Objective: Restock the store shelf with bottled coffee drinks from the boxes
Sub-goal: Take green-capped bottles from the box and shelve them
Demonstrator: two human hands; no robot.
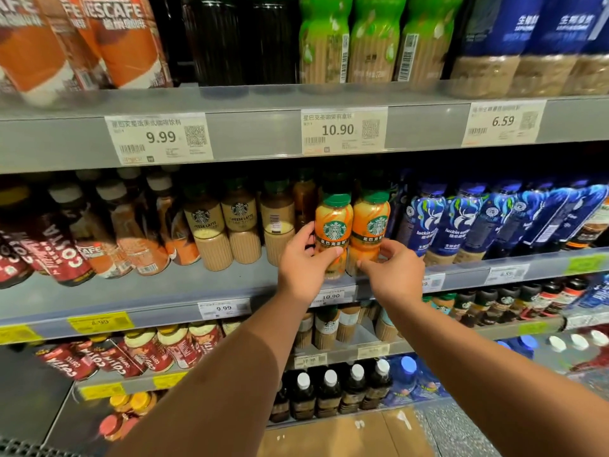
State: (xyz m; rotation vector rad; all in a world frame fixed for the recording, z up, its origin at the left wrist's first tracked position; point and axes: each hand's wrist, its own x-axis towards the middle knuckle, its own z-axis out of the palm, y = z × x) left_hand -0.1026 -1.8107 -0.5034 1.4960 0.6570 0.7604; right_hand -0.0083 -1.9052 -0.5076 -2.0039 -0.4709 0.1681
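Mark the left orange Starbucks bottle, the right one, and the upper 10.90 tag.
left orange Starbucks bottle (333, 229): head view, green logo.
right orange Starbucks bottle (376, 225): head view, green logo.
upper 10.90 tag (337, 130): head view, printed price.

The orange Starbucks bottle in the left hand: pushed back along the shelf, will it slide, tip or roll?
Likely slides upright: the orange bottle stands on the flat shelf. Tall, narrow and seemingly full, so a high push might tip it; the left hand grips low. Its glossy sleeve may be slippery.
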